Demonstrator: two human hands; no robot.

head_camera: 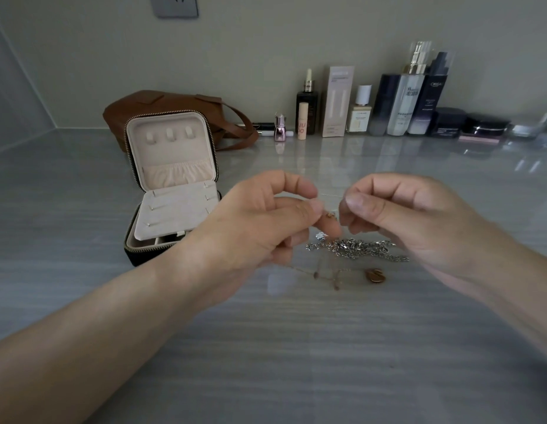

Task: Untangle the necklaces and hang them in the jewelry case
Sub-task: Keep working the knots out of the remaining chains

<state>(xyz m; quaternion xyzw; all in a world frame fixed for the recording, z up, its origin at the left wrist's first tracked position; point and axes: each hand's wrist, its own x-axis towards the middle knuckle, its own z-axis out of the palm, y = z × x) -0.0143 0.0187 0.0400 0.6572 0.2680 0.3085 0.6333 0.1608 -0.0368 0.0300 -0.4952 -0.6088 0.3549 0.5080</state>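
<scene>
Head cam, only view there is. Both hands are up just above the counter (pixel 296 362), right in the middle. Left hand (pixel 260 221) has its fingers curled in, w/ thumb and forefinger pinching a thin chain (pixel 330 195) that's got a tiny gold charm (pixel 329 215) dangling right by the fingertips. Right hand (pixel 397 218) is curled too, thumb and forefinger nipped tight on the other bit of that same chain, tho it's so fine you barely see the line running btwn the two hands. Just below them on the counter is a bunched-up silver chain (pixel 357 249), chunkier links, lying in a heap that trails off to the right. In front of that, nearer the camera, a gold pendant (pixel 375 275) lies flat w/ a fine gold chain (pixel 327 276) looping off to its left, partly under the left hand. Can't tell if these are still knotted together, too small and blurry. Jewelry case (pixel 171 185) sits to the left of the hands, unzipped, lid standing upright w/ three hooks (pixel 171 134) along the top and a gathered pocket (pixel 180 172) below, nothing on the hooks. Brown bag (pixel 162 108) is right behind the case, a row of bottles (pixel 397 102) lines the back wall on the right, and a wall socket (pixel 174 6) is up top.
</scene>
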